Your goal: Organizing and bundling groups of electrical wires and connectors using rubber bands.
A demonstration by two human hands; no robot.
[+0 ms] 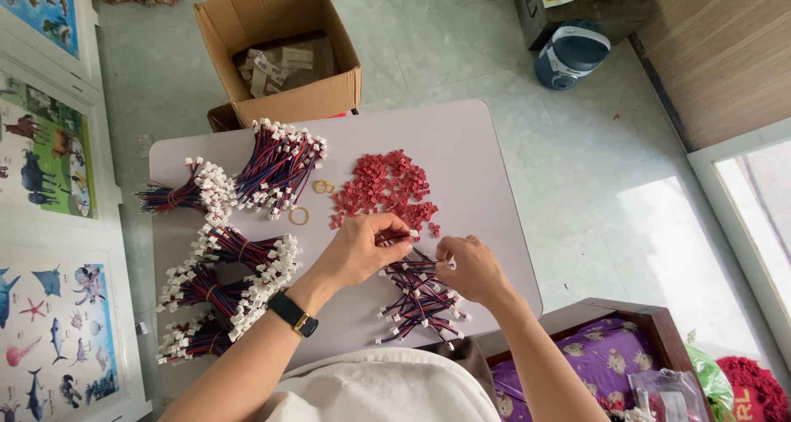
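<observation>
Bundles (222, 265): tied wire sets lie on your desk (486, 183), left.
Left hand (358, 249): your grip pinches a wire (395, 239).
Loose wires (420, 298): piled beneath both hands.
Right hand (471, 269): grip pressed onto a white connector (447, 263).

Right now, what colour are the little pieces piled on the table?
Red; the little pieces show clearly in the head view.

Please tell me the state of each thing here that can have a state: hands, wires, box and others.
Left hand: pinching a red-and-blue wire.
Right hand: gripping a wire end.
Loose wires: unbundled pile under the hands.
Wire bundles: tied, lying on the table.
Red connectors: loose heap.
Rubber bands: unused, lying flat.
Cardboard box: open, on the floor.
</observation>
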